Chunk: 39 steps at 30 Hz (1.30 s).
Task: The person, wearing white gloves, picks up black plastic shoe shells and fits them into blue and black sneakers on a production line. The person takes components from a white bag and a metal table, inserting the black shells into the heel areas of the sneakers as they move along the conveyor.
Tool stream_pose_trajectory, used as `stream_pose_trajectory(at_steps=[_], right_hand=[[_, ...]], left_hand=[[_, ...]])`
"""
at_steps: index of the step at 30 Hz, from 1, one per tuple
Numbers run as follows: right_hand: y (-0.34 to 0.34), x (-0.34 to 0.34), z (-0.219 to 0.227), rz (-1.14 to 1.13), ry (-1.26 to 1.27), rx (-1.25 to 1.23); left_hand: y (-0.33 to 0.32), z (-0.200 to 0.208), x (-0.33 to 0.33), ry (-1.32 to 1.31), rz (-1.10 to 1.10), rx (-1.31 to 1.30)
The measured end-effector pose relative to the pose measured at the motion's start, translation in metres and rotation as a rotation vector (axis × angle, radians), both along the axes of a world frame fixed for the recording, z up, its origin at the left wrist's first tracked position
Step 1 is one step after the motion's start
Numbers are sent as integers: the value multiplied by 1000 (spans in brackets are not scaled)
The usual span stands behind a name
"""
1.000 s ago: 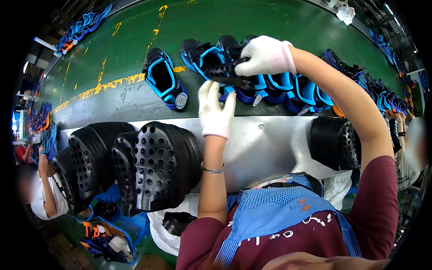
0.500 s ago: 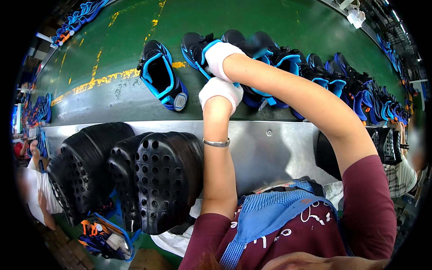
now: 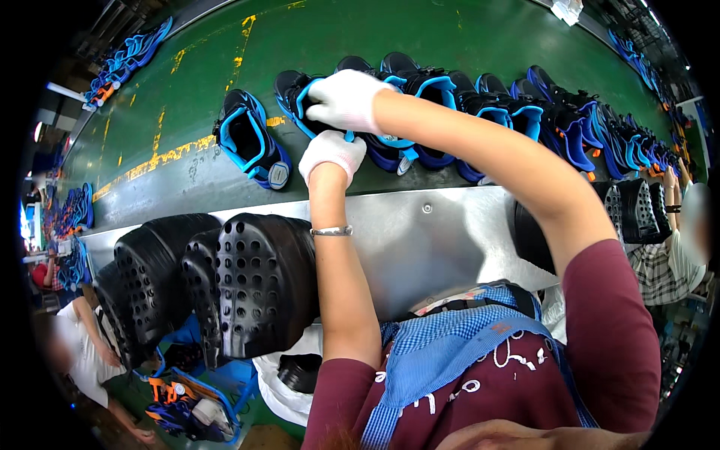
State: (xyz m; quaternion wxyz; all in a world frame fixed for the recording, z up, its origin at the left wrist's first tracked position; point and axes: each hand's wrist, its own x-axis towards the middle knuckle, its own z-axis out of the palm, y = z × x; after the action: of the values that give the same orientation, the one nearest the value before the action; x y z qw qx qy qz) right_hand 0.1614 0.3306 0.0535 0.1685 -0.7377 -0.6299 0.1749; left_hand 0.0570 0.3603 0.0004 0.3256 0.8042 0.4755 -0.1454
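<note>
1. Bending both gloved hands over one black-and-blue sneaker (image 3: 294,94), the person works at its mouth; the shoe sits toe-away on the green work surface (image 3: 202,52), second from the left among the nearby shoes.
2. The right hand (image 3: 347,100) lies across the shoe's mouth, fingers bent down toward the light-blue collar. Its fingertips are partly hidden, so I cannot tell whether they pinch anything or only press.
3. The left hand (image 3: 334,154) is curled at the heel end, just below the right one, with a bit of light-blue trim showing beside it. Its grip is hidden too: holding or merely bracing, I cannot tell.
4. Judging by these positions, this shoe is partway through handling, not finished. The hands cover most of its inside, so whether an insole lies in it cannot be seen.
5. The leftmost sneaker (image 3: 249,142) stands apart with no hand on it and a dark interior; whether it is done or waiting is unclear. The same goes for the row of sneakers (image 3: 566,127) to the right.
6. Plenty of material remains: black perforated insoles (image 3: 262,285) stand stacked left of the left forearm, and another black stack (image 3: 529,232) shows partly behind the right arm.
</note>
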Motion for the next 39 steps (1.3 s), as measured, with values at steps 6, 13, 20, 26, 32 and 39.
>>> stream_pose_trajectory(at_steps=[6, 13, 20, 26, 32, 39], right_hand=[[-106, 25, 46, -7, -414, -163], [-166, 80, -12, 279, -450, -228], [-200, 123, -10, 244, -580, -397], [-241, 162, 3, 129, -538, -364], [-310, 128, 94, -26, -407, -97], [-410, 91, 133, -278, -380, -2]], left_hand=[[-59, 18, -31, -525, 183, 700], [-100, -12, -8, -663, -18, 340], [-139, -12, 26, -586, -106, 351], [-151, -4, 52, -655, -257, 292], [-115, -11, 67, -943, -19, 602], [-87, -30, 99, -912, 33, 331]])
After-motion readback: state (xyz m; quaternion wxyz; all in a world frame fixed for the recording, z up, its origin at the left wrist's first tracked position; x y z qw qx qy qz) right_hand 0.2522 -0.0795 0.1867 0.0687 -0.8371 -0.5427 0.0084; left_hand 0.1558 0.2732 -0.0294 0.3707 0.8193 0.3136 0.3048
